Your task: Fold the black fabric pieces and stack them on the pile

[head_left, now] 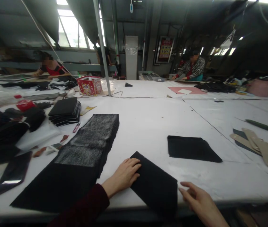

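Observation:
A black fabric piece point(157, 181) lies slanted at the table's front edge, its near corner reaching over the edge. My left hand point(127, 174) rests flat on its left side, fingers stretched out. Just off its right corner is my right hand point(195, 197), thumb and fingers apart with nothing between them. To the left lies a long layered stack of black fabric point(77, 176), its far part showing a speckled grey face. A smaller stack of black fabric pieces point(191, 148) sits to the right, beyond my right hand.
On the left are a phone point(13, 172), a pile of black squares point(65, 108), small pink snips point(76, 127) and a red-capped bottle point(24, 103). A red box point(89, 85) stands by a pole point(104, 47). Beige templates point(263, 149) lie at right. Several people work behind.

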### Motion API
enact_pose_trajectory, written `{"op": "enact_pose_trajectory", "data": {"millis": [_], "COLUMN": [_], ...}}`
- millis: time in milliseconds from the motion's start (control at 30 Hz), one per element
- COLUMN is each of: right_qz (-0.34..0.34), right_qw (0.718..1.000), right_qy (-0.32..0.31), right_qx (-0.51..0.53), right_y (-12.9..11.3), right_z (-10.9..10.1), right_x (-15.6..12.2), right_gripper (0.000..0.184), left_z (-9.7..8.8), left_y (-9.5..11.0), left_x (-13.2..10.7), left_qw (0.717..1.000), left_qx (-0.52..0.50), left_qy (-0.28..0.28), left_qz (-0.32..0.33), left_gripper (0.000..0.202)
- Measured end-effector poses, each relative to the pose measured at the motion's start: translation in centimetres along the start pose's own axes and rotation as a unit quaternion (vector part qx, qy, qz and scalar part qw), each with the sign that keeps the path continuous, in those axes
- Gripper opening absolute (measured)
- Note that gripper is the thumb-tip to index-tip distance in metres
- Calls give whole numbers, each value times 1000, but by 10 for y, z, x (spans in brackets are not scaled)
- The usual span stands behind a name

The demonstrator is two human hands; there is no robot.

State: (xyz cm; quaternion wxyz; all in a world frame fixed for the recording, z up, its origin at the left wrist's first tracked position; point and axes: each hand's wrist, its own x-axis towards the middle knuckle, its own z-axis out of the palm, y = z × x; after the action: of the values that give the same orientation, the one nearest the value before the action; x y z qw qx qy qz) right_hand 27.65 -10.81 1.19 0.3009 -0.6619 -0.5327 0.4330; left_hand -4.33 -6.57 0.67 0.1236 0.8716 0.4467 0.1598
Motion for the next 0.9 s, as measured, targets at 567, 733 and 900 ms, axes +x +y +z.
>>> {"op": "enact_pose_trajectory", "data": {"millis": [567,733,900], "right_qz": [-215,-196,-259], "right_qw": [888,913,910], "right_qy": [104,93,99], "right_qx": [-392,-346,-309], "right_y": [-67,-69,-59], "right_z": [122,128,132], "right_x": [83,89,99], "right_gripper": [7,17,15], "left_z": [1,5,3], "left_y": [-1,-11,-16], "left_x": [45,43,43], "left_qw": [997,997,998], "left_qx": [71,72,62], "left_qy": [-15,7,13], "left_qz": [-23,-27,-16], "left_gripper": [10,15,22]}}
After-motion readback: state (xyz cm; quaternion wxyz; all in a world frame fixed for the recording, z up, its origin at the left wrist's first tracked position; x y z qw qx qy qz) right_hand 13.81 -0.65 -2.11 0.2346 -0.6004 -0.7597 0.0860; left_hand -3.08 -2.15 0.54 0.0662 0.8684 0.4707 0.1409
